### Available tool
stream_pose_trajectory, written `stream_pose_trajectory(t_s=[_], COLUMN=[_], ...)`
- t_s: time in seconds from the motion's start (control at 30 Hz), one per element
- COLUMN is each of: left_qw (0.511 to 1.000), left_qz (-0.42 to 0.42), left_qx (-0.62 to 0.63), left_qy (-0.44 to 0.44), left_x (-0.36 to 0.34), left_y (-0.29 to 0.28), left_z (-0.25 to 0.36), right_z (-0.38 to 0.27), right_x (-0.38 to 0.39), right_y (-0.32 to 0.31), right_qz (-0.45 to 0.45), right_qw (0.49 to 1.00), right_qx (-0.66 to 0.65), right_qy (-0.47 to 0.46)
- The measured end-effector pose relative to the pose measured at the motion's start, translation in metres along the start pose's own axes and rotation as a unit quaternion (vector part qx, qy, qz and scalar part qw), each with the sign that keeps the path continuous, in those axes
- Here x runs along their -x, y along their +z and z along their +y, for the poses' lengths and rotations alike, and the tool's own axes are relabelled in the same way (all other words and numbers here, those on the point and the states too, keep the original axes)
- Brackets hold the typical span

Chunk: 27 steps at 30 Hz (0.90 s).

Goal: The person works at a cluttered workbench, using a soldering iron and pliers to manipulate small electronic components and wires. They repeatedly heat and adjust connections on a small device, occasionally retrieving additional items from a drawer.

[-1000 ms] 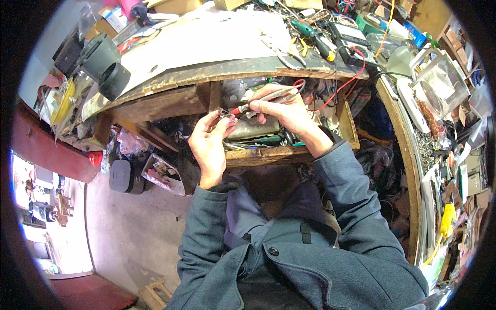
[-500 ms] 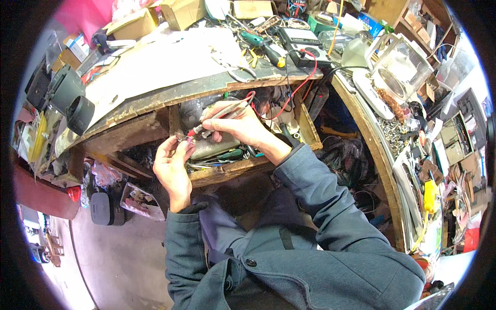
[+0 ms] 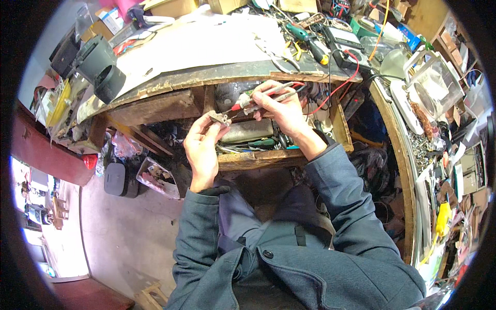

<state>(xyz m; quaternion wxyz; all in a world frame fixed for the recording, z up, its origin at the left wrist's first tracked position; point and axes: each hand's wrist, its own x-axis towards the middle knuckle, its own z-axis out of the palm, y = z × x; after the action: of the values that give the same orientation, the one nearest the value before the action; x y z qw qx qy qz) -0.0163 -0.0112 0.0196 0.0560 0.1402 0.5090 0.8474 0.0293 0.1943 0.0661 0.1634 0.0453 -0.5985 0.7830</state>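
Observation:
Pinched between the thumb and fingers of my left hand point(image 3: 202, 152) is a small greyish-brown part point(image 3: 221, 119) with small round features on its face; its exact kind is too small to tell. My right hand point(image 3: 285, 112) grips a pair of test probes point(image 3: 237, 106) close together, one with a red section near its tip. Their thin tips point at the small part; whether they touch it I cannot tell. A red test lead point(image 3: 357, 67) curves from the bench toward my right hand. It runs by a dark box-shaped meter point(image 3: 345, 42) on the bench.
Below my hands an open wooden drawer point(image 3: 268, 159) holds tools and loose items. On the bench point(image 3: 181, 77) lie a white sheet point(image 3: 206, 46), pliers point(image 3: 279, 61) and a green-handled screwdriver point(image 3: 298, 32). A cluttered side bench point(image 3: 393, 129) stands right, a dark bin point(image 3: 120, 180) lower left.
The whole view has shifted, so the scene sits farther right. The small part has been turned in my left fingers, showing a different face. The probes stay in my right hand.

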Motion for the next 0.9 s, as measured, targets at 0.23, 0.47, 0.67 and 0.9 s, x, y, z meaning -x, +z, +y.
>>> stream_pose_trajectory(t_s=[0.23,0.47,0.67,0.9], left_qw=[0.999,0.998,0.998,0.997], left_qz=[-0.045,-0.055,-0.049,-0.047], left_qx=[0.013,0.021,0.028,0.037], left_qy=[-0.02,-0.025,-0.041,-0.048], left_x=[-0.002,-0.003,-0.003,-0.004], left_y=[-0.001,-0.003,-0.005,-0.005], left_z=[0.003,0.002,0.002,0.003], right_z=[0.003,0.003,0.011,0.013], right_x=[-0.002,-0.002,-0.006,-0.007], right_y=[-0.003,-0.003,-0.006,-0.006], right_qz=[-0.009,-0.014,0.002,-0.005], right_qw=[1.0,1.0,0.998,0.999], right_qx=[-0.003,-0.007,-0.036,-0.038], right_qy=[-0.004,0.009,0.046,0.039])
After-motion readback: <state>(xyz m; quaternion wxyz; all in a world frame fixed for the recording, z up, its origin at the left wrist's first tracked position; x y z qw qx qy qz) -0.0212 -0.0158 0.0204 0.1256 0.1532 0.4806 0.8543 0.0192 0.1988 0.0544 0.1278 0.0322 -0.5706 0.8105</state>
